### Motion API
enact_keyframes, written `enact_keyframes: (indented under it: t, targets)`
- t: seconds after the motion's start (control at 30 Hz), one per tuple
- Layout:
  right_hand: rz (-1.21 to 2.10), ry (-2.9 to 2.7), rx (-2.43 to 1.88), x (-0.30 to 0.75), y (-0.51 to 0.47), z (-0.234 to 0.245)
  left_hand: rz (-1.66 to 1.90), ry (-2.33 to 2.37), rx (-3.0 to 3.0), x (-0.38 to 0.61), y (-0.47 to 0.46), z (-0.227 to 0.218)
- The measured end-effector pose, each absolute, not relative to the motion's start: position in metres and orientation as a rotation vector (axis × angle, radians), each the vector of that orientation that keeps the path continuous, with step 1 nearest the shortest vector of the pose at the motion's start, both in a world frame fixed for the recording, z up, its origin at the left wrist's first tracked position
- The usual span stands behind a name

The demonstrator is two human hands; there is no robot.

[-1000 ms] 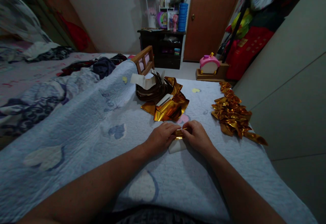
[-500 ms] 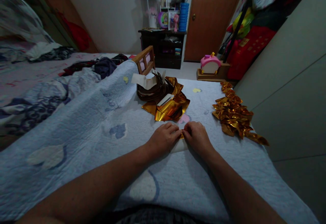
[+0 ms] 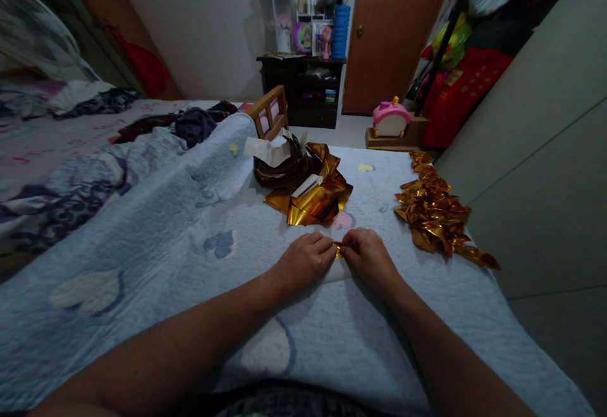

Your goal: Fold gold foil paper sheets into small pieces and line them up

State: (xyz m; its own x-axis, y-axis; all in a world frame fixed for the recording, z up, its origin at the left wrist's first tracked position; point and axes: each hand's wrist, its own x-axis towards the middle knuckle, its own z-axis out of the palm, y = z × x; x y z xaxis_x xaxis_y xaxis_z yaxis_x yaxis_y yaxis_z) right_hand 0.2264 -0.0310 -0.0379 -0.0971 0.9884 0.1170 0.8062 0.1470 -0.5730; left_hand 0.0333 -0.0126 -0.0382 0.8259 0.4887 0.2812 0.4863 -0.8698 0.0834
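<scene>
A small sheet of gold foil paper (image 3: pixel 338 251), with a pale underside, lies on the quilted bedspread (image 3: pixel 246 259) between my hands. My left hand (image 3: pixel 308 256) pinches it from the left, fingers curled. From the other side my right hand (image 3: pixel 367 253) pinches it too, the two hands' fingertips nearly meeting. Most of the sheet is hidden beneath the fingers. Just beyond them sits a heap of loose gold foil sheets (image 3: pixel 315 202), next to a curled stack of paper (image 3: pixel 279 164). Folded gold foil pieces (image 3: pixel 436 215) are piled in a row to the right.
Crumpled bedding (image 3: pixel 95 183) and dark clothes (image 3: pixel 196 125) lie on the left. A wooden rail (image 3: pixel 270 114) rises at the bedspread's far edge. Beyond are a dark cabinet (image 3: pixel 303 91) and a pink toy (image 3: pixel 391 117). A pale panel (image 3: pixel 535 196) flanks the right side.
My hands stay in nearly the same spot. The fingers have shifted slightly on the gold foil paper, and a little more of its shiny strip shows between them.
</scene>
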Motion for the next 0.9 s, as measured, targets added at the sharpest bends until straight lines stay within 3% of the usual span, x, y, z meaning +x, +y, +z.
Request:
enact_keyframes:
  t: [0.33,0.9]
  targets:
    - [0.349,-2.061,-1.527,0.2284,-0.0334,-0.0436,0.596,0.743,3.009,0.032,-0.0153,-0.0394]
    - [0.436,-2.13,-1.443,0.2309,-0.0351,-0.0394,0.604,0.763,2.951,0.0319,-0.0151,-0.0397]
